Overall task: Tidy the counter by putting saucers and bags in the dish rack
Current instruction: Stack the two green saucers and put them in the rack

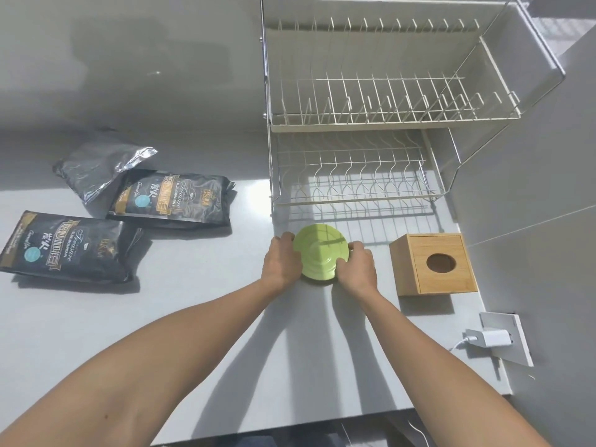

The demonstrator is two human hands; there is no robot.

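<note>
A green saucer (319, 253) lies upside down on the grey counter just in front of the two-tier wire dish rack (354, 124). My left hand (281, 262) grips its left rim and my right hand (356, 267) grips its right rim. Whether more saucers are stacked beneath it I cannot tell. Both rack tiers hold nothing. Three bags lie at the left: a black coffee bag (67, 248) nearest, a second black coffee bag (174, 198) behind it, and a silver foil bag (100, 166) farthest back.
A wooden box (433, 264) with a round hole stands right of the saucer. A white charger (488, 337) sits plugged into a socket on the right wall. The counter's front edge runs near the bottom of the view.
</note>
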